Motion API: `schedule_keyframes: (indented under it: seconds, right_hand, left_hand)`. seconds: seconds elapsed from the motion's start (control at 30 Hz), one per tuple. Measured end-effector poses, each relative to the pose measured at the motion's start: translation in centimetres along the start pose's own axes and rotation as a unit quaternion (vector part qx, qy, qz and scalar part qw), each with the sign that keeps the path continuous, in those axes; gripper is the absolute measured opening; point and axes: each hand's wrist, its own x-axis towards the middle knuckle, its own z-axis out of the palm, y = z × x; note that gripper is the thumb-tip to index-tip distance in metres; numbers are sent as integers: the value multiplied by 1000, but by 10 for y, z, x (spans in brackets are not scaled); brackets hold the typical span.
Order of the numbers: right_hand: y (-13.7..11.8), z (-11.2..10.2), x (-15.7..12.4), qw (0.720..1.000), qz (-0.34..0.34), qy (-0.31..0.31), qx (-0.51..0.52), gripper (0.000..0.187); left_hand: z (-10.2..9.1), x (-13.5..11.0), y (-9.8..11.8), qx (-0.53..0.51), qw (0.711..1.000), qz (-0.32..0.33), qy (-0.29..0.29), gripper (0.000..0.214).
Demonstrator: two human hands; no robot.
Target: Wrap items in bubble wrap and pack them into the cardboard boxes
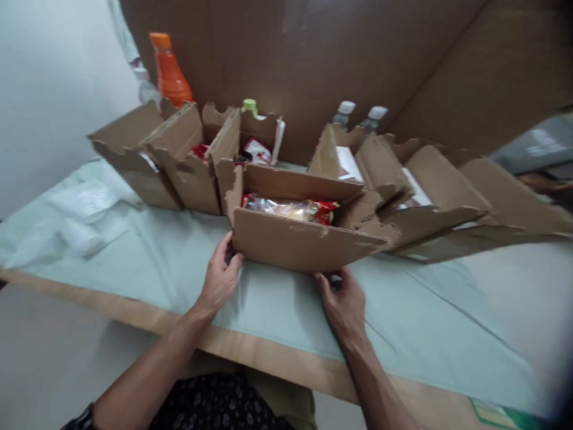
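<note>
An open-topped cardboard box (304,242) is in the middle of the view, tilted a little, with red and clear shiny snack packets (290,209) inside. My left hand (222,269) grips its lower left corner, thumb in front and fingers partly hidden behind the cardboard. At the bottom edge, right of the middle, my right hand (344,298) holds the box with thumb and bent fingers; some fingertips are out of sight under it. Whether the box touches the table, I cannot tell.
Several similar cardboard bins stand behind, on the left (165,173) and the right (430,197). An orange bottle (172,74) and white-capped bottles (344,110) rise behind them. Clear plastic packaging (85,209) lies left on the green cloth (277,310). A large cardboard panel (313,60) closes the back.
</note>
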Motion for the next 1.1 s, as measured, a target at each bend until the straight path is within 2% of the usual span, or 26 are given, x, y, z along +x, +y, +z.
schedule_keyframes:
  seconds: [0.13, 0.27, 0.33, 0.4, 0.47, 0.53, 0.6, 0.73, 0.8, 0.83, 0.87, 0.93, 1.0, 1.1]
  right_hand:
    - [18, -3, 2, 997, -57, 19, -44, 39]
    - [33, -2, -7, 985, -127, -1, -118, 46]
    - [35, -1, -18, 972, -166, -9, -168, 50]
    - [34, 0, -31, 961, -195, -3, -196, 52]
    - [34, 1, -42, 955, -218, 6, -200, 52]
    - [35, 2, -47, 952, -236, 11, -193, 52]
    - [37, 3, -48, 951, -245, 16, -189, 52]
    - [40, 3, -43, 949, -253, 18, -188, 51]
    - [41, 2, -42, 949, -251, 16, -191, 50]
    - [42, 1, -42, 949, -248, 14, -192, 50]
    - [42, 0, -42, 950, -246, 11, -191, 50]
    - [43, -1, -42, 954, -242, 4, -180, 49]
    - [45, -1, -42, 958, -236, -1, -164, 47]
    - [46, 2, -41, 963, -223, -1, -151, 47]
  left_hand:
    - [-2, 1, -3, -51, 999, -7, -2, 51]
    - [-19, -19, 4, 5, 999, -5, -39, 55]
    - [-38, -32, 12, 60, 995, 11, -81, 49]
    - [-64, -39, 19, 128, 986, 41, -97, 39]
    - [-95, -37, 24, 200, 975, 70, -61, 33]
    - [-130, -26, 26, 274, 958, 81, 1, 33]
    - [-163, -9, 27, 368, 924, 90, 58, 34]
    - [-218, 37, 29, 570, 800, 97, 159, 37]
    - [-238, 61, 30, 628, 756, 62, 174, 38]
    - [-246, 72, 30, 642, 747, 42, 169, 39]
    - [-252, 80, 30, 646, 745, 27, 164, 39]
    - [-258, 90, 32, 626, 760, 32, 171, 43]
    - [-256, 85, 39, 573, 788, 99, 203, 45]
    - [-237, 49, 58, 435, 833, 229, 255, 42]
